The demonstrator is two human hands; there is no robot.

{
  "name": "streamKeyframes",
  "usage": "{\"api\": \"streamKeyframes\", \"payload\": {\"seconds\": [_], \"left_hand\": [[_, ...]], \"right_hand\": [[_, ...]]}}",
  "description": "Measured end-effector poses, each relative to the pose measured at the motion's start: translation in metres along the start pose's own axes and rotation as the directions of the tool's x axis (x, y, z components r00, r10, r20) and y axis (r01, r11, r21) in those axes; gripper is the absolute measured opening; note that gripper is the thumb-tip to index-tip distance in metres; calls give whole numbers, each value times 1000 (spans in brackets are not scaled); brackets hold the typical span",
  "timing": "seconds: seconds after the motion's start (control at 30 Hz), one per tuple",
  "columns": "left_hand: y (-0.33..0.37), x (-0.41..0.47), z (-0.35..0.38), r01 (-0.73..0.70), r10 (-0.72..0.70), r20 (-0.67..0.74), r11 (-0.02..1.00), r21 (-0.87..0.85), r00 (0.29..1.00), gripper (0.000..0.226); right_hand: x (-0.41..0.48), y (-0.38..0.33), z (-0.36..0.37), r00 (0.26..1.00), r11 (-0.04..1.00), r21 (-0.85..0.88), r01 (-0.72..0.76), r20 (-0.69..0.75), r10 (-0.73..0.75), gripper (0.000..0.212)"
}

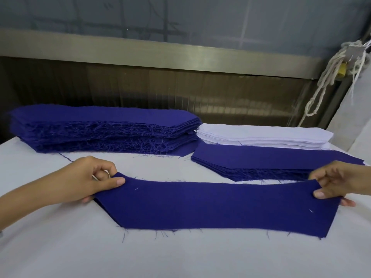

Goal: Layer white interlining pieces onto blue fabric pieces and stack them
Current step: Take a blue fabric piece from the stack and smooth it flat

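A long blue fabric piece [216,205] with frayed edges lies spread across the white table [180,255] in front of me. My left hand [90,180] pinches its left end between thumb and fingers. My right hand [337,183] pinches its right end the same way. Behind on the left stands a tall stack of blue pieces [104,129]. At the back right a stack of white interlining pieces [263,137] sits behind a lower stack of blue pieces [267,160].
A metal-edged wall panel [160,57] runs along the far side of the table. Knotted white cords [329,77] hang at the upper right beside a pale wall. Loose blue threads lie around the stacks.
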State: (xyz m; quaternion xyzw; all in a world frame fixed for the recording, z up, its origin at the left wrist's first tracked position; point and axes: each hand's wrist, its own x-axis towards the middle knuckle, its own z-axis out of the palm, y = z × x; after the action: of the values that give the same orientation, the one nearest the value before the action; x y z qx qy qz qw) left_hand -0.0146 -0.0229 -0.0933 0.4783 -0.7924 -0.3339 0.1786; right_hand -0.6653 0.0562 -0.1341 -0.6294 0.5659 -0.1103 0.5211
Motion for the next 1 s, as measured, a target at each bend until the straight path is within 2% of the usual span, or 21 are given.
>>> {"api": "streamKeyframes", "payload": {"seconds": [0.53, 0.73, 0.83, 1.0], "left_hand": [[-9, 3, -2, 19, -18, -12, 994, 104, 1000, 31], [-6, 0, 0, 19, -7, -53, 975, 219, 999, 29], [-6, -2, -3, 27, -5, -71, 952, 304, 997, 38], [-14, -1, -15, 93, -1, -175, 850, 518, 985, 55]], "right_hand": [[-9, -9, 6, 987, 995, -71, -69, -148, 58, 30], [-17, -17, 10, 972, 990, -74, -123, -210, 105, 35], [-17, -25, 16, 957, 981, -56, -186, -236, 168, 41], [-24, -38, 26, 920, 961, -124, -248, -342, 193, 44]]}}
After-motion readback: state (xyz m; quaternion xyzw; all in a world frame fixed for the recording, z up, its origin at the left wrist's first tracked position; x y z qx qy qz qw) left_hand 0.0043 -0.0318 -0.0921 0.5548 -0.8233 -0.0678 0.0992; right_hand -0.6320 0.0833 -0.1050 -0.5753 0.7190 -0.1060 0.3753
